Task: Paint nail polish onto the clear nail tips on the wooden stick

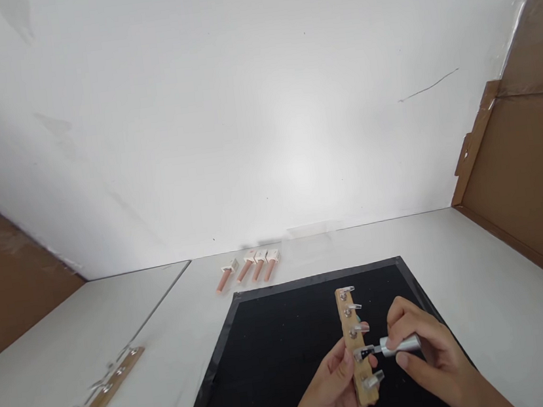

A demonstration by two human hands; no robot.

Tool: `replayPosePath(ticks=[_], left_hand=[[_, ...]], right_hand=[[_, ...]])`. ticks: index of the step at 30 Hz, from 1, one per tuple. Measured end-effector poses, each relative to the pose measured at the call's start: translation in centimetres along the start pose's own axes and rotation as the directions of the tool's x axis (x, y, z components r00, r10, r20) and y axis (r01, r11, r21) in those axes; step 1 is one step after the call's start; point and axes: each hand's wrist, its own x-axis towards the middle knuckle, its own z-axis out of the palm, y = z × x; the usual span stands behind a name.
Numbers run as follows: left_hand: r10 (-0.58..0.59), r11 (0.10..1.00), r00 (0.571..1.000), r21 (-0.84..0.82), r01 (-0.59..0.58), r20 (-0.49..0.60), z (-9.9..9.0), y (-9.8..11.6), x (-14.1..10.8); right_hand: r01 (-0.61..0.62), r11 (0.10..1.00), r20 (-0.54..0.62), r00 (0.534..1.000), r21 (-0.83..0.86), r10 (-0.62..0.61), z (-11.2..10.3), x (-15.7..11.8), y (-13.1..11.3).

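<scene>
My left hand (337, 377) grips the lower part of a narrow wooden strip (366, 392), held tilted above a black mat. Several clear nail tips (362, 329) stand out from the strip on small round mounts. Between the fingers and thumb of my right hand (431, 355) is a nail polish brush (400, 345) with a silver handle. Its dark bristle end meets the second nail tip from the bottom, which looks dark there. My left thumb lies on the strip's front, and its other fingers are partly hidden behind.
Under my hands lies the black mat (270, 355) with taped edges. A second wooden strip (102, 399) with clear nail tips rests at the left. Several small white bottles with long pink caps (258, 270) lie beyond the mat. Cardboard panels (522, 146) flank the white table and wall.
</scene>
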Motion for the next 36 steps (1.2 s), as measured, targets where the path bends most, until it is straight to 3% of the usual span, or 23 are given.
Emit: replayPosePath(ticks=[22,29,33,36], left_hand=[[0.023,0.999,0.999,0.024,-0.022,-0.025,-0.1,0.0,-0.6],[0.023,0.999,1.0,0.022,-0.023,0.018,-0.6,-0.1,-0.8],[0.034,0.999,0.999,0.035,-0.034,0.002,-0.3,-0.1,-1.0],[0.043,0.997,0.999,0.06,-0.042,-0.004,-0.4,-0.3,-0.9]], right_hand=[[0.017,1.0,-0.082,0.996,-0.017,-0.019,-0.4,-0.3,0.5],[-0.026,0.988,-0.219,0.974,0.15,0.059,-0.2,-0.7,1.1],[-0.05,0.962,-0.189,0.977,0.267,0.104,0.1,-1.0,1.2],[-0.043,0.965,-0.136,0.987,0.259,0.08,0.2,-1.1,1.0]])
